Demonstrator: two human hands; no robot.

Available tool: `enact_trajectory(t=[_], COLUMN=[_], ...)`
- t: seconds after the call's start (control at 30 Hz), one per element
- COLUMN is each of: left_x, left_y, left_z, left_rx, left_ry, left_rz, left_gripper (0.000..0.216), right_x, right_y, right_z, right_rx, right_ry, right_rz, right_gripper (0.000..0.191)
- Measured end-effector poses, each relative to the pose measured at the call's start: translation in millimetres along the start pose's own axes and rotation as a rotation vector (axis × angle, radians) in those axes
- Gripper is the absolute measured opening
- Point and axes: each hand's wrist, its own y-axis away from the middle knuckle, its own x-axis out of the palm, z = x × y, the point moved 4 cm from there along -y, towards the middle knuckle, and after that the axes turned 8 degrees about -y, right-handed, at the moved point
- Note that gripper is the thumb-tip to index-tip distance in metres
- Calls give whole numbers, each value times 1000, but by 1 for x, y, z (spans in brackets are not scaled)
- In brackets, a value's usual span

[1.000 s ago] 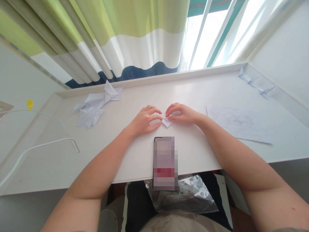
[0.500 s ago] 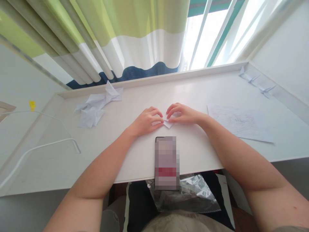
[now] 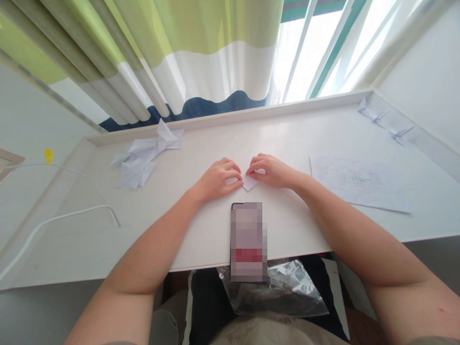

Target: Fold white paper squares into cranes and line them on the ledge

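A small folded piece of white paper (image 3: 248, 182) lies on the white desk (image 3: 201, 230) between my two hands. My left hand (image 3: 217, 178) rests on its left side with curled fingers pressing down on it. From the right, my right hand (image 3: 270, 170) has its fingertips bent onto the paper's top edge. A phone (image 3: 248, 239) lies just in front of the paper, hanging over the desk's near edge.
Several crumpled and folded white papers (image 3: 142, 155) lie at the back left. A written sheet (image 3: 355, 183) lies to the right, and small paper cranes (image 3: 386, 122) line the far right edge. A white cable (image 3: 53, 218) curves on the left. A plastic bag (image 3: 283, 287) sits below the desk.
Both hands have shifted slightly on the small paper; the fingers of my right hand have moved a little along its top edge. Everything else is where it was.
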Motion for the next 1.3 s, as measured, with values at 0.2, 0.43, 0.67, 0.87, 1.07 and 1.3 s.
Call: enact_trajectory(t=[0.2, 0.43, 0.67, 0.87, 1.07, 1.3], left_x=[-8, -7, 0, 4, 8, 7], left_y=[2, 4, 2, 0, -2, -3], left_z=[5, 4, 10, 13, 15, 11], left_rx=[-10, 23, 17, 8, -106, -121], left_ry=[3, 53, 59, 23, 12, 27], left_rz=[1, 33, 6, -2, -28, -50], left_gripper=[17, 11, 19, 26, 23, 21], right_x=[-3, 0, -2, -3, -1, 1], right_y=[5, 3, 3, 4, 2, 1], right_z=[14, 3, 7, 10, 7, 3], right_rx=[-68, -38, 9, 58, 63, 182], right_ry=[-96, -107, -161, -196, -178, -76], right_rz=[51, 108, 114, 107, 43, -44], right_gripper=[15, 14, 16, 16, 22, 26])
